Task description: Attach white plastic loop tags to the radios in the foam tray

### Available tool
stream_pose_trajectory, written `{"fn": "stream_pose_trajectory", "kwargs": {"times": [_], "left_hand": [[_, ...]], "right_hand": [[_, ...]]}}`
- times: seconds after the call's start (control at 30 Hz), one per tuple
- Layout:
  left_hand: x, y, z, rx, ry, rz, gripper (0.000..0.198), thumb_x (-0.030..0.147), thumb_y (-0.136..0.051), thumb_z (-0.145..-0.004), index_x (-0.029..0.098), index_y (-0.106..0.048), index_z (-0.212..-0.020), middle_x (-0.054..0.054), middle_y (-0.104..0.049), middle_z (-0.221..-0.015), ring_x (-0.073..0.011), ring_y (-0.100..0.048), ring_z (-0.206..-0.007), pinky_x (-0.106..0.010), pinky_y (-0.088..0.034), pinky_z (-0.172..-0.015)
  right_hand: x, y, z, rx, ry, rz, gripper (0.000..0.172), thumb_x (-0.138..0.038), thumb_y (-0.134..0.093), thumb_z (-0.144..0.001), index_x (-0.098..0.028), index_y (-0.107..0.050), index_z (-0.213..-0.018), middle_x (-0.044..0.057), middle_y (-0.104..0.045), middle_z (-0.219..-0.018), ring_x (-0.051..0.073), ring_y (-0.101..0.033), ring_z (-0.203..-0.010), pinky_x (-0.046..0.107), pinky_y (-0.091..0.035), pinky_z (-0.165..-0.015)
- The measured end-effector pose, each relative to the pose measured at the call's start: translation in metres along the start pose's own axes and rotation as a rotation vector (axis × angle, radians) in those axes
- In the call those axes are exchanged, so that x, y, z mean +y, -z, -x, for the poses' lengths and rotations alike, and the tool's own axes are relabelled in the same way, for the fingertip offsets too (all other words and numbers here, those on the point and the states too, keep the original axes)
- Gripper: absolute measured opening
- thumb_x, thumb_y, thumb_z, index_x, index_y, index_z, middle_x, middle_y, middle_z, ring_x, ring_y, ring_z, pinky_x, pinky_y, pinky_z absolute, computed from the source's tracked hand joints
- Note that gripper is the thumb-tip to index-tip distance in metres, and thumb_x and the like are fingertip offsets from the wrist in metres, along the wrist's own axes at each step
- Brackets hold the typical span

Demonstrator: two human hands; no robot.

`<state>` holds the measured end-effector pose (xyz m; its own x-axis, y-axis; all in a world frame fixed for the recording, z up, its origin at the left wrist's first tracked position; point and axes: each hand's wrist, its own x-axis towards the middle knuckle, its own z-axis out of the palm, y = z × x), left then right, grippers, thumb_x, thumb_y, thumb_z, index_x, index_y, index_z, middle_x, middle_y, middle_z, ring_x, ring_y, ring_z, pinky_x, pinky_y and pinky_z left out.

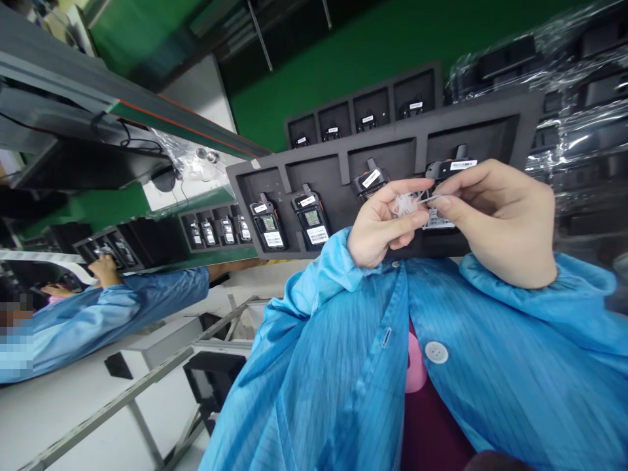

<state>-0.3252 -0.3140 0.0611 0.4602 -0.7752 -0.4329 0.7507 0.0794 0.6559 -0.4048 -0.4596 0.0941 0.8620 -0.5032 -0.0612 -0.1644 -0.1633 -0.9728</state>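
Head view shows the left hand (pixel 385 219) with fingers closed round a clump of thin, translucent strips (pixel 404 205), the right hand (pixel 500 219) pinching one slender strand (pixel 430 198) in its fingers, above a matte black, pocketed tray (pixel 314 171) of boxy handsets (pixel 313 217).

Your thin whitish plastic strands (pixel 405 205) look smooth, your black rectangular foam-like tray (pixel 420 152) matt, the clear moulded plastic packaging (pixel 581 139) glossy.

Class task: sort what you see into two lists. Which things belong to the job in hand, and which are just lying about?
Job in hand, apparently:
- pale strips in both hands
- front tray
- its radios

Probably just lying about:
- wrapped stack, right
- clear plastic, left
- black box, lower left
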Motion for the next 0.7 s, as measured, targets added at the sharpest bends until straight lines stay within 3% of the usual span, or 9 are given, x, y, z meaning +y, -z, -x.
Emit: {"fn": "stream_pose_trajectory", "kwargs": {"times": [0.13,0.23,0.4,0.53,0.7], "left_hand": [[0.003,0.001,0.001,0.022,0.062,0.038,0.054,0.044,-0.080,-0.080,0.028,-0.063,-0.129,0.002,-0.062,-0.086,-0.0004,-0.037,-0.048,-0.017,-0.024,-0.041],[0.007,0.006,0.002,0.019,0.054,0.081,0.053,0.041,-0.076,-0.083,0.031,-0.061,-0.133,0.002,-0.060,-0.090,0.0006,-0.033,-0.049,-0.015,-0.025,-0.042],[0.016,0.015,0.004,0.021,0.082,0.063,0.064,0.039,-0.073,-0.087,0.043,-0.049,-0.146,0.003,-0.057,-0.094,0.0013,-0.033,-0.047,-0.014,-0.026,-0.042],[0.024,0.020,0.008,0.037,0.096,0.059,0.074,0.040,-0.074,-0.086,0.049,-0.040,-0.151,0.005,-0.054,-0.088,0.0006,-0.034,-0.046,-0.014,-0.029,-0.041],[0.021,0.028,0.008,0.015,0.057,-0.079,0.065,0.057,-0.065,-0.091,0.041,-0.044,-0.151,0.005,-0.047,-0.071,-0.0023,-0.038,-0.044,-0.015,-0.034,-0.041]], "right_hand": [[-0.001,0.003,-0.004,-0.007,-0.046,-0.095,0.013,-0.020,-0.080,-0.081,-0.021,-0.071,-0.089,-0.005,-0.069,-0.081,0.002,-0.061,-0.066,0.012,-0.049,-0.060],[-0.001,0.008,-0.008,-0.096,-0.093,-0.114,0.013,-0.026,-0.080,-0.083,-0.021,-0.071,-0.092,-0.005,-0.068,-0.079,0.003,-0.057,-0.060,0.013,-0.048,-0.054],[0.005,0.030,-0.009,-0.213,-0.126,-0.030,0.023,-0.025,-0.075,-0.083,-0.024,-0.074,-0.106,-0.002,-0.069,-0.084,0.008,-0.063,-0.067,0.021,-0.056,-0.063],[0.014,0.053,-0.004,-0.139,-0.137,0.152,0.026,-0.024,-0.066,-0.088,-0.022,-0.074,-0.113,0.000,-0.068,-0.080,0.011,-0.065,-0.070,0.027,-0.055,-0.071],[0.027,0.067,0.003,0.000,-0.052,0.376,0.028,-0.022,-0.066,-0.088,-0.021,-0.075,-0.115,0.002,-0.070,-0.095,0.015,-0.066,-0.087,0.034,-0.052,-0.087]]}}
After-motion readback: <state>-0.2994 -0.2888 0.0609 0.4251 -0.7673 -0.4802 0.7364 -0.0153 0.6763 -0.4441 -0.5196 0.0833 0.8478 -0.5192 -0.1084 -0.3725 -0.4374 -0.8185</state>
